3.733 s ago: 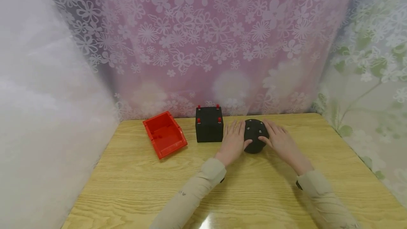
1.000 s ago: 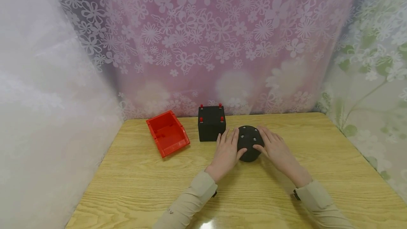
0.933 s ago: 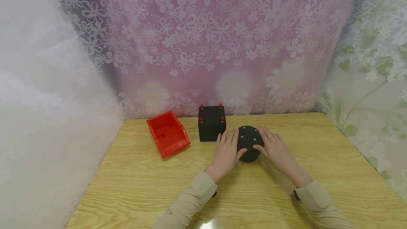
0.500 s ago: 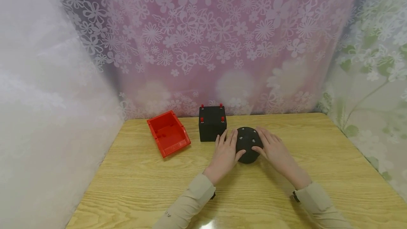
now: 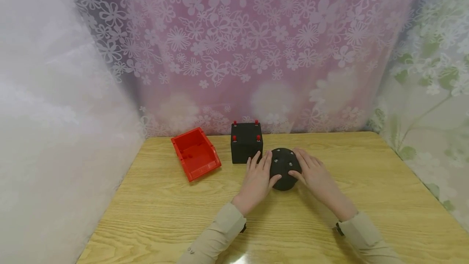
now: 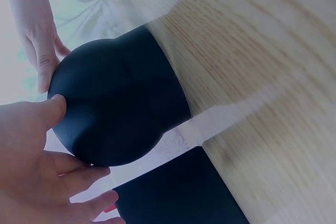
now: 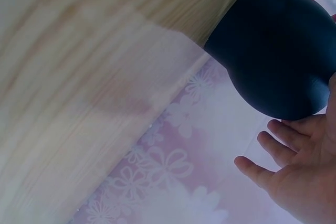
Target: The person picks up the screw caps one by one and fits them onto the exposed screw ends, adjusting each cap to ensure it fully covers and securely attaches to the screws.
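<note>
A black block with a bulging rounded top (image 5: 283,174) stands on the table, small metal fittings showing on its top face. My left hand (image 5: 254,182) holds its left side, thumb on the near face and index finger along the flank. From the opposite side my right hand (image 5: 320,182) holds it the same way, its thumb near the left one. In the left wrist view, the smooth body (image 6: 115,98) narrows to a flat base at the wood. The right wrist view shows the right hand's outer fingers (image 7: 257,171) spread away from the surface.
Just behind the left fingertips stands a black box (image 5: 244,150) with several red knobs on top. Farther left lies an open red bin (image 5: 198,156). The wooden table (image 5: 165,219) ends at a pink floral curtain (image 5: 220,52) at the back.
Both hands have brought the round-topped block toward the person and left, closer sideways to the black box. That movement continues slowly through the last second. The box and bin keep their places.
</note>
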Demonstrator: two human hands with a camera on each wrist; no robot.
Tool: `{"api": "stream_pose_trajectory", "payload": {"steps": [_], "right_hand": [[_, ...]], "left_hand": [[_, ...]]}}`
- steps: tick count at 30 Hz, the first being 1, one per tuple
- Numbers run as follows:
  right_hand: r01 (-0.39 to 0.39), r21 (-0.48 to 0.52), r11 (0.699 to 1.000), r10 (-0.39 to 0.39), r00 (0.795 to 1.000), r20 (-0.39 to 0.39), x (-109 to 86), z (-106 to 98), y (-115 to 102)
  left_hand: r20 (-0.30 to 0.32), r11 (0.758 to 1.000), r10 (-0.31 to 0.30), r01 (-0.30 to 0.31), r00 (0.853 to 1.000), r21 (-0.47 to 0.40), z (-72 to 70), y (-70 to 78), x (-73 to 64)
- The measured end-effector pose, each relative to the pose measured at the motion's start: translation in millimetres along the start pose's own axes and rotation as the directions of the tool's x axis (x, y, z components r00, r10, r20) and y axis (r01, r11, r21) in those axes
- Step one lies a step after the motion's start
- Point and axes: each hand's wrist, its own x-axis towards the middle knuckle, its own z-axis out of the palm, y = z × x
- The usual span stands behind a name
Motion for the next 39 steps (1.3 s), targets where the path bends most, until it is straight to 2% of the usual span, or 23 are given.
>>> {"api": "stream_pose_trajectory", "payload": {"steps": [11, 20, 29, 39], "right_hand": [[-0.006, 0.024, 1.0, 0.006, 1.0, -0.004, 2.7, 1, -7], [0.036, 0.024, 0.999, -0.034, 0.998, -0.048, 4.0, 2, -11], [0.017, 0.007, 1.0, -0.017, 1.0, 0.007, 5.2, 1, -16], [0.018, 0.017, 1.0, -0.017, 1.0, -0.015, 6.3, 6, -18]], "left_hand": [[-0.002, 1.0, -0.008, 0.008, 1.0, -0.017, -0.9, -3.6, -4.4], [-0.001, 1.0, -0.017, 0.017, 1.0, 0.005, -3.9, -5.9, -7.6], [-0.007, 1.0, -0.019, 0.019, 1.0, 0.012, -5.7, -9.4, -10.8], [-0.004, 1.0, -0.028, 0.028, 1.0, 0.002, -5.8, -13.6, -14.4]]}}
